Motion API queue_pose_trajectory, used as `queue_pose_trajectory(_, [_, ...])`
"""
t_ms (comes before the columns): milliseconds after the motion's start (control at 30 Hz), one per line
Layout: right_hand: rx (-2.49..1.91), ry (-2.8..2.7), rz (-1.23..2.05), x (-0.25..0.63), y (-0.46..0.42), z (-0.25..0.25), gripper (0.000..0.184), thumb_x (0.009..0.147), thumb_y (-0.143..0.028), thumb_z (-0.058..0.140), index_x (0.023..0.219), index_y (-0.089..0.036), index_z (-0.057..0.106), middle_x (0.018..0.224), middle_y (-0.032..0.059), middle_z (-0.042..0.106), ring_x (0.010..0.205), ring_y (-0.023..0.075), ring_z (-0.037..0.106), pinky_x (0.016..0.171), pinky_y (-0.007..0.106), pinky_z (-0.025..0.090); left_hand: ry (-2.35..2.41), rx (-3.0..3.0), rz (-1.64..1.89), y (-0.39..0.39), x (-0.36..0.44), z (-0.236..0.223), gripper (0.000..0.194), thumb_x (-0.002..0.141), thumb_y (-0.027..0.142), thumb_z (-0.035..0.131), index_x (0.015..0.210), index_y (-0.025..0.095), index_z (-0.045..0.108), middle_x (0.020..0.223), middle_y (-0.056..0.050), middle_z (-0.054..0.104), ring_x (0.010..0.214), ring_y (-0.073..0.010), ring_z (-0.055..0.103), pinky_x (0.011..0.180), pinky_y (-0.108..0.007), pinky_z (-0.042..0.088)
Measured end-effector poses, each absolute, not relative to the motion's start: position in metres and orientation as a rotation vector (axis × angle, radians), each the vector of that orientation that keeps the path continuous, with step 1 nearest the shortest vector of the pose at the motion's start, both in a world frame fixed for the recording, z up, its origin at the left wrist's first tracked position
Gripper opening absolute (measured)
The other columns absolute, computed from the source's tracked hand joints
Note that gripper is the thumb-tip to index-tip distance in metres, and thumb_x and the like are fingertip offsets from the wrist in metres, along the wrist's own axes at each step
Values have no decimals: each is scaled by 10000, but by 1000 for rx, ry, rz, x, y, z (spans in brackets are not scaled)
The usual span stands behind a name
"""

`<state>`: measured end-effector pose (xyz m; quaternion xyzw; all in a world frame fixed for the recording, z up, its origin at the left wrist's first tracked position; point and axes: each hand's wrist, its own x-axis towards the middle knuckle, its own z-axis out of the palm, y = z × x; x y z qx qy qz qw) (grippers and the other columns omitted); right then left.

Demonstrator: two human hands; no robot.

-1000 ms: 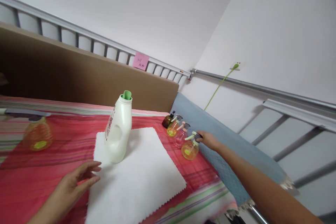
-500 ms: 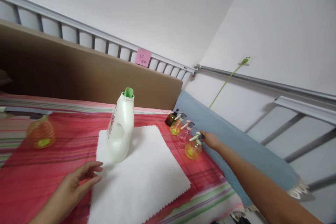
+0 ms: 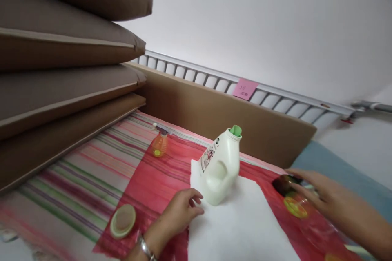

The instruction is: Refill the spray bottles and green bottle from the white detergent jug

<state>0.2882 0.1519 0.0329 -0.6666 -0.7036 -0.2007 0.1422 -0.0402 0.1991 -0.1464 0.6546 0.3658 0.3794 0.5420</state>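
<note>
Jug [image 3: 225, 173]: upright on the white sheet [image 3: 245, 222]. Left hand [image 3: 180, 210]: near the jug, fingers loosely curled, parted, holding nothing. Right hand [image 3: 326, 191]: at the dark bottle [image 3: 281, 185], fingers spread over its top; blur hides whether they grip. 1 orange bottle [image 3: 160, 145] and 1 round lid [image 3: 123, 221] lie on the jug's other side.

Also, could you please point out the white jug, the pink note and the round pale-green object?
White jug [image 3: 230, 159]: head view, upper body.
Pink note [image 3: 245, 89]: head view, middle of the paper.
Round pale-green object [image 3: 123, 219]: head view, middle of its top.
</note>
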Motion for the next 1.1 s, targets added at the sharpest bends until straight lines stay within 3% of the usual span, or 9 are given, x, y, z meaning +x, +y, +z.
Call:
queue_pose_trajectory(100, [-1780,-2318,-409,197,183,30,298,827,-404,478,1079,-296,595,1102,57,665,981,233,615,799,378,489,901,1542,906,197,-45,-144,282,669,207,635,947,160,650,881,-44,668,767,-163,598,716,-270,462])
queue_pose_trajectory(200, [-1707,-2410,-237,120,221,21,319,826,-320,488,1118,-234,586,1143,79,639,1037,264,580,883,430,442,918,1576,924,196,-50,-142,286,677,222,634,958,178,652,899,-38,671,768,-164,599,691,-260,460])
queue_pose_trajectory(467, [-1616,-2357,-72,-8,339,-23,539,795,-240,584,1298,-140,417,1312,143,498,1186,228,474,984,363,373,995,1718,956,196,-60,-137,307,693,240,648,999,220,651,940,-38,682,813,-185,600,748,-286,458])
queue_pose_trajectory(600, [-1683,-2327,5,-34,372,-46,381,831,-315,577,1176,-166,514,1151,85,592,1022,210,567,870,406,453,1003,1748,948,198,-64,-135,322,702,248,650,1023,220,645,990,-57,676,852,-205,602,792,-312,464])
queue_pose_trajectory(733, [-1800,-2265,50,-27,370,-46,253,855,-382,536,956,-159,598,881,27,640,781,159,604,728,361,488,1014,1765,968,199,-66,-133,314,715,263,647,1026,220,642,994,-61,675,874,-217,603,798,-322,464])
queue_pose_trajectory(933, [-1829,-2184,115,26,322,-20,103,815,-265,560,863,-181,593,674,-24,643,630,135,615,644,275,447,1126,1700,1090,202,-65,-130,195,748,243,600,933,211,651,892,-37,680,839,-207,605,779,-323,460])
queue_pose_trajectory(1100, [-1816,-2152,194,55,299,-33,142,824,-295,578,861,-159,595,724,-18,643,642,125,603,653,290,473,1320,1614,1325,214,-61,-144,379,730,168,565,1108,159,547,1131,-102,579,1108,-244,488,967,-374,377])
